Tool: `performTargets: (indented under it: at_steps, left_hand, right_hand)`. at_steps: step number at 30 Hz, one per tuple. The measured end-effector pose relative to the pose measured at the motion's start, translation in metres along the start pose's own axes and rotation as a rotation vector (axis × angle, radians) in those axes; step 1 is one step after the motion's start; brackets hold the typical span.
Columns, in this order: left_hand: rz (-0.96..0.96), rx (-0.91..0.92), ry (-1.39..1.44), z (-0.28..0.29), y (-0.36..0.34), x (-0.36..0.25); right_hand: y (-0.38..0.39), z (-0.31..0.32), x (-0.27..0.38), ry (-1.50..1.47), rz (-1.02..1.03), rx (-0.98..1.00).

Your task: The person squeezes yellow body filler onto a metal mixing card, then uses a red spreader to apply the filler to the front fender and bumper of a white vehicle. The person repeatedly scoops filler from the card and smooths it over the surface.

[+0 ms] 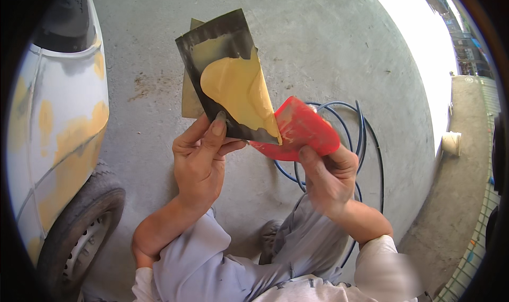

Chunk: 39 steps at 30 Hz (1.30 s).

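Note:
A dark rectangular board (238, 31) is held upright at a tilt by my left hand (204, 159), thumb across its lower face. A thick mass of yellow paste (230, 87) covers much of its front. Behind it shows the edge of an olive-tan board (191, 100). My right hand (331, 180) grips a red flexible spreader (302, 127) with pale smears, thumb on its face; the spreader's left part meets the lower right corner of the dark board and paste.
At left stands a white car body (58, 100) with yellowish patches, above a wheel (90, 233). Coiled blue hose (379, 159) lies on the concrete floor (334, 47) behind my hands. A pale bucket (450, 143) stands at right by a low ledge. My legs are below.

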<state>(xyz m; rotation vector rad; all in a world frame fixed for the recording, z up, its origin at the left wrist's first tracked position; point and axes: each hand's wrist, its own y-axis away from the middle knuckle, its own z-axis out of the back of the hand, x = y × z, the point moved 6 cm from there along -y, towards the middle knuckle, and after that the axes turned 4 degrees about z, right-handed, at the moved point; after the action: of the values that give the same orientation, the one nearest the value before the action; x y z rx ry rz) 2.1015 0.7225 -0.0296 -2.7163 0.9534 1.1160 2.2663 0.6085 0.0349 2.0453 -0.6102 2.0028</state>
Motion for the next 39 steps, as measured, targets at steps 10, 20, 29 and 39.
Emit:
performTargets:
  at_steps: [10, 20, 29, 39]
  left_hand:
    - [-0.010, -0.025, 0.025, 0.007, 0.001, 0.003]
    - [-0.050, -0.087, -0.005, 0.014, 0.002, 0.002]
    - [-0.002, -0.178, 0.021, 0.060, 0.005, -0.009]
    - [0.325, -0.695, 0.027, 0.248, 0.096, 0.002]
  right_hand:
    - [0.006, -0.005, -0.013, 0.165, 0.051, 0.127]
    - [0.009, -0.002, -0.029, 0.015, -0.120, 0.026]
    - [0.005, -0.022, -0.073, -0.229, -0.322, 0.014]
    - [-0.079, -0.149, -0.191, -0.302, -0.416, 0.113]
